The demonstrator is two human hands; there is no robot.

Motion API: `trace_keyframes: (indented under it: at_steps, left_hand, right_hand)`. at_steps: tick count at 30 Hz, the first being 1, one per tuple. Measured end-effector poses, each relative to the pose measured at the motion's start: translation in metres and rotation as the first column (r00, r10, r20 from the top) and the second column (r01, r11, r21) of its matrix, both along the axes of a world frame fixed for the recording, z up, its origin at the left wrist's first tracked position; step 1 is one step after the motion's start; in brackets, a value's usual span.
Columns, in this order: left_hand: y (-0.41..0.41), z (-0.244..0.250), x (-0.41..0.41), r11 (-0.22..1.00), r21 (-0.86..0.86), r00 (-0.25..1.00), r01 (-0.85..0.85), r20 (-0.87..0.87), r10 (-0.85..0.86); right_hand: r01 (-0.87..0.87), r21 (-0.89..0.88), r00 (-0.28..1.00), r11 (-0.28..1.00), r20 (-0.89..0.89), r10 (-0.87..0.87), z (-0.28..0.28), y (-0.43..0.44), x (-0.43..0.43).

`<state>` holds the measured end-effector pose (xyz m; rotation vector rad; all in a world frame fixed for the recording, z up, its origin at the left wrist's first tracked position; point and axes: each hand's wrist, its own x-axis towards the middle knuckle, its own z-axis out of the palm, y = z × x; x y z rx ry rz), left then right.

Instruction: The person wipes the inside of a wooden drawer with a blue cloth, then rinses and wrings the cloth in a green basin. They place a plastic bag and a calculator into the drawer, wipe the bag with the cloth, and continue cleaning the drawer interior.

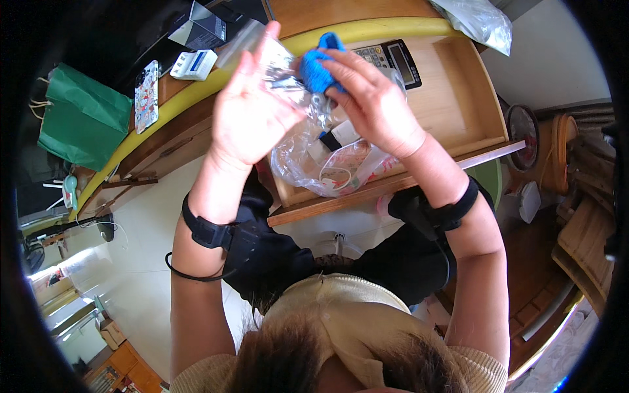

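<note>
My right hand (371, 98) grips a small blue knitted or cloth item (317, 69) above an open wooden drawer (447, 98). Beside it, my left hand (250, 115) is raised with its fingers spread; a clear plastic bag (282, 73) with shiny contents lies against or behind it, and whether the thumb pins it I cannot tell. Below the hands, a clear plastic bag with red print (300, 172) lies in the drawer with a white cable (336, 184) and a black-and-white item (339, 135). A calculator (405, 64) rests at the drawer's back, partly hidden.
On the desk with the yellow edge (182, 105) are a green paper bag (83, 118), a patterned phone case or phone (147, 97), a white device (194, 65) and a dark box (199, 27). A plastic bag (479, 22) hangs over the right corner. The drawer front (344, 194) stands above my lap.
</note>
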<state>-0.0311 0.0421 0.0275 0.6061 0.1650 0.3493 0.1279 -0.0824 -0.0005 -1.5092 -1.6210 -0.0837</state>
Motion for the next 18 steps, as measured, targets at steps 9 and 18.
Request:
trace_keyframes:
  at_steps: [9,18]
  left_hand:
    - [0.025,-0.003,-0.008,0.886,0.454,0.952,-0.092,-0.221,0.212]
    - [0.016,-0.02,0.025,0.98,0.194,0.98,0.043,-0.199,-0.003]
  right_hand:
    - [0.301,-0.085,0.57,0.95,-0.782,-0.251,0.026,-0.03,0.071]
    - [-0.111,-0.379,0.474,0.919,-0.833,-0.287,0.055,-0.053,0.082]
